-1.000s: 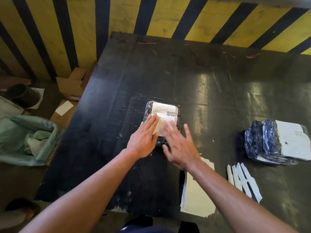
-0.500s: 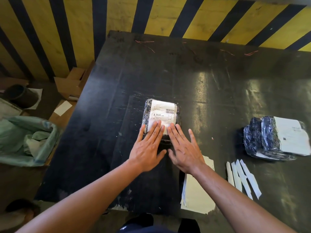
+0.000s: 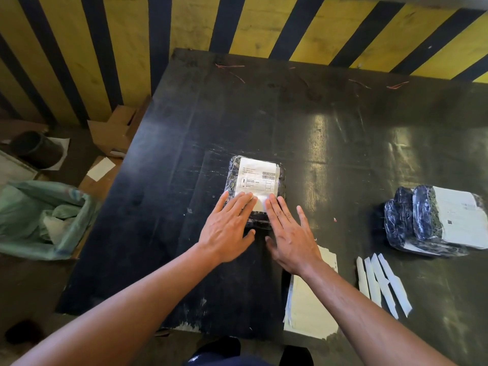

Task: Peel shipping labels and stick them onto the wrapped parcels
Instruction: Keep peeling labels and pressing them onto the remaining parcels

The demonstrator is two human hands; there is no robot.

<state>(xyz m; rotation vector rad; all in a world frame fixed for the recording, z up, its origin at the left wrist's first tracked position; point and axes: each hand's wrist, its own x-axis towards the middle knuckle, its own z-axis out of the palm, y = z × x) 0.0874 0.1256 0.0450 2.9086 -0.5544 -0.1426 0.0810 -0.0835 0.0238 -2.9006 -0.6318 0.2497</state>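
The wrapped parcel (image 3: 254, 191) lies mid-desk (image 3: 184, 167), toward the left edge, with a shipping label (image 3: 257, 178) on top. The left hand (image 3: 227, 228) and right hand (image 3: 290, 236) lie flat and unclenched, fingertips pressing the label's near edge.

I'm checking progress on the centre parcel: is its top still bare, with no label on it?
No, a white shipping label already lies on the wrapped parcel, with both hands' fingers pressing its near edge.
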